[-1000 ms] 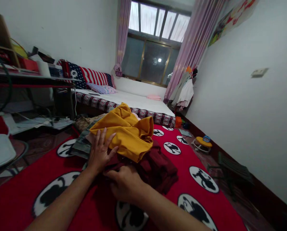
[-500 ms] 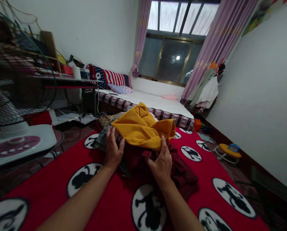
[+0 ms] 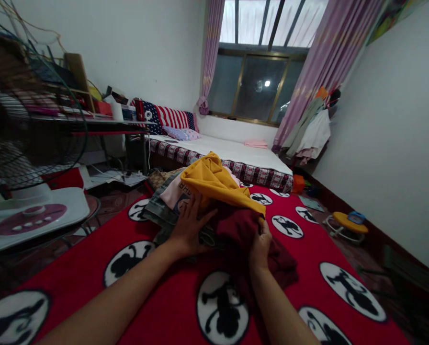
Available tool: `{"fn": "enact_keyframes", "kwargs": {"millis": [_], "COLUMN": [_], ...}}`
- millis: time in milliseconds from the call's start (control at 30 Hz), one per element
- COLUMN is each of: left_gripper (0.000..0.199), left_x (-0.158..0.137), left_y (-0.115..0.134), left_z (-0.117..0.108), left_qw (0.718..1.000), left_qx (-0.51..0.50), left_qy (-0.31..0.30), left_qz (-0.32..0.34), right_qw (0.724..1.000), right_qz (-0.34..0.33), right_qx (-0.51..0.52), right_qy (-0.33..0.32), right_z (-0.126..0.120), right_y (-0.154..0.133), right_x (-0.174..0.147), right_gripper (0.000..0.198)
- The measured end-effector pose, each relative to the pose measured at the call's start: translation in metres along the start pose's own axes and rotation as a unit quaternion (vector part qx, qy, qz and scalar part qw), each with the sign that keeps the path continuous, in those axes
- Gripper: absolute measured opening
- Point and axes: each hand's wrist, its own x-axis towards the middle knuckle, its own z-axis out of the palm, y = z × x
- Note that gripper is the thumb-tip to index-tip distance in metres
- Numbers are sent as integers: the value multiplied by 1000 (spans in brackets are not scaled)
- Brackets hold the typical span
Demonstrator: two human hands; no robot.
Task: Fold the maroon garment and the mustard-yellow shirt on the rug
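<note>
A person's right hand (image 3: 260, 249) grips the edge of a yellow garment (image 3: 218, 179), its fingers clamped on the cloth, while the left hand (image 3: 187, 235), fingers spread apart, reaches beside a pale printed shirt (image 3: 172, 194). The yellow piece lies draped over that shirt and a maroon garment (image 3: 236, 230), above a red monkey-print blanket (image 3: 171, 297). A hard tug could drag the maroon cloth along, since the two lie pressed together; the small pinch could slip. Spread fingers might also snag the denim (image 3: 157, 211) nearby, disordering the layers.
</note>
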Motion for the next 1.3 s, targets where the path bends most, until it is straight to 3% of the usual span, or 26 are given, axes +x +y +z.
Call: {"fn": "enact_keyframes", "kwargs": {"millis": [100,200,367,600,800,1033,1133,1300], "left_gripper": [110,89,64,49,41,41,38,41], "left_x": [11,20,30,54,77,100,108,113], "left_y": [-9,-21,-35,-52,-68,-114,-135,-152], "left_z": [9,17,33,41,45,46,47,62], "left_qw": [999,999,997,998,996,999,1000,989], "left_qx": [32,40,52,49,57,45,22,-28], "left_qy": [-29,-11,46,21,58,21,10,50], "left_qz": [-28,-31,-25,-16,-23,21,-9,-139], "right_qw": [995,968,923,919,920,904,892,875], "right_qz": [-43,-120,-185,-109,-99,-100,-90,-78], "right_qx": [-92,-214,-327,-365,-358,-372,-387,-414], "right_qy": [-6,-45,-88,-106,-127,-186,-214,-238], "right_z": [5,12,15,11,16,14,13,14], "right_y": [-13,-25,-28,-10,-23,-27,-25,-20], "right_x": [-12,-25,-31,-26,-37,-42,-43,-44], "right_gripper": [73,98,104,114,115,110,103,101]}}
